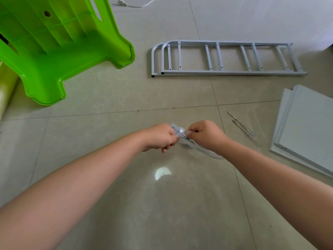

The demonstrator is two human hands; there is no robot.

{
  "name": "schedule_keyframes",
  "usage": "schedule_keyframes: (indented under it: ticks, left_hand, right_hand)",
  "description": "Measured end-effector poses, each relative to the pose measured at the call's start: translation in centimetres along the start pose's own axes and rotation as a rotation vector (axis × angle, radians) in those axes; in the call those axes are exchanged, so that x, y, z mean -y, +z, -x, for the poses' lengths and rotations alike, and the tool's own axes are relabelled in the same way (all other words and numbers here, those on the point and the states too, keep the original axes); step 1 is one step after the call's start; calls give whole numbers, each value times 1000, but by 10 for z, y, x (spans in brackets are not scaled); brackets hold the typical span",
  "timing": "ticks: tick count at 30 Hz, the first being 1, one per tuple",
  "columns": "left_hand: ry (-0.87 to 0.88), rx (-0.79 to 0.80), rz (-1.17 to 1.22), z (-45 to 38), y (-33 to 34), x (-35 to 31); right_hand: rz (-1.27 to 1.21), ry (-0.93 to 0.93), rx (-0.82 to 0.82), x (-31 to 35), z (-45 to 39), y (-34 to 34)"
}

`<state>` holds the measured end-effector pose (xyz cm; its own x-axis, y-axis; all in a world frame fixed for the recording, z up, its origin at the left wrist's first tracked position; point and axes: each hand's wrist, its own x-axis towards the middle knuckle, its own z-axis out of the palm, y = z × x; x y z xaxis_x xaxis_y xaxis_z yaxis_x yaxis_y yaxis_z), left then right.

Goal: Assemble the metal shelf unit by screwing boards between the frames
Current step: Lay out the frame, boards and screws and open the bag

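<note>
A small clear bag (182, 136) was pinched between the left hand (159, 138) and the right hand (207, 135), above the floor (108, 98). The metal frames (227, 58) were laid flat farther away, and the white boards (306, 127) were stacked at the right, with thin rods (240, 125) beside them.

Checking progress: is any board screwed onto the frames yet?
No, the boards lie stacked apart from the frames.

Both hands (182, 137) pinch a clear plastic bag (180, 132) above the floor (108, 98).

Bright, even daylight — glare spot on floor (163, 173), wide-angle bowing.
</note>
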<state>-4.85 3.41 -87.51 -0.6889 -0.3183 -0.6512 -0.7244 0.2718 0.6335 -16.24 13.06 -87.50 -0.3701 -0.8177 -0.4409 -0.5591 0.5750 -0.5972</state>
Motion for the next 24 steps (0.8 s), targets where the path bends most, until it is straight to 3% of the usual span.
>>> schedule_keyframes:
  ticks: [5, 10, 13, 19, 24]
  left_hand:
    - [10, -10, -8, -1, -5, -6]
    - [-5, -235, 287, -1, 10, -5]
    - [41, -306, 308, -3, 16, -1]
    - [41, -265, 252, 2, 11, 11]
    - [45, -205, 363, 4, 5, 10]
  right_hand:
    - [100, -51, 72, 1, 5, -17]
    - [169, -168, 127, 6, 9, -21]
    - [140, -175, 97, 6, 7, -18]
    - [112, -147, 103, 7, -1, -16]
    - [49, -149, 181, 11, 0, -21]
